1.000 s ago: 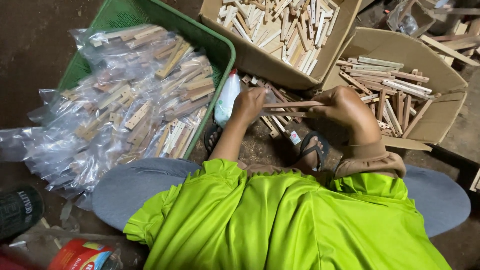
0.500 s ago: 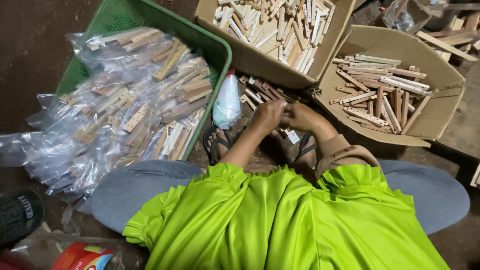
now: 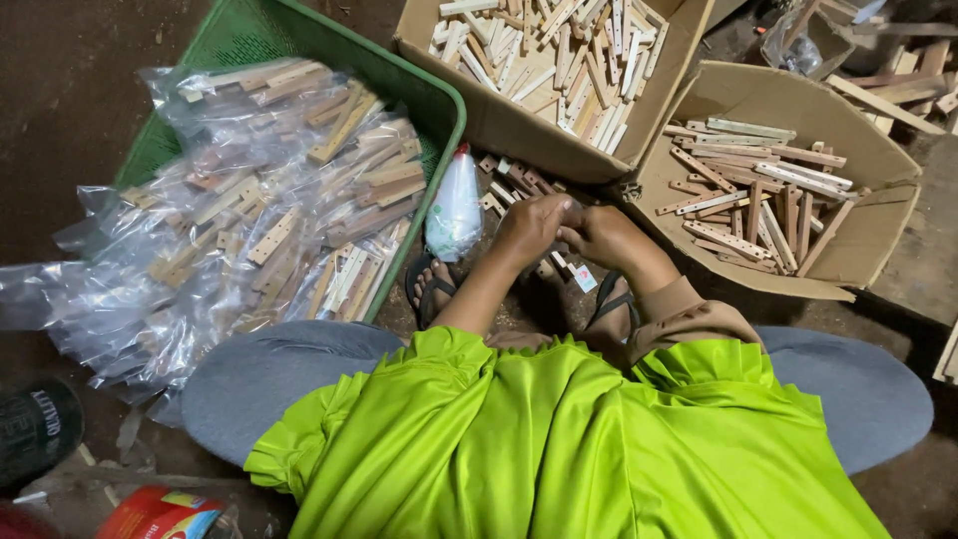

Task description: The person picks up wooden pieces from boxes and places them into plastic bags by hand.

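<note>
While hands (image 3: 569,228) meet | wooden sticks (image 3: 514,180) just beyond fingertips

We see a bright lime-green shirt (image 3: 559,439) over grey trousers (image 3: 259,374). The crate (image 3: 249,35) is green with a fine mesh pattern, piled with clear bags (image 3: 249,220) of pale tan wooden pieces. Two brown cardboard boxes (image 3: 519,125) hold cream and reddish-brown sticks (image 3: 758,195). The sandals (image 3: 431,289) are black, the floor (image 3: 60,110) dark brown.
</note>
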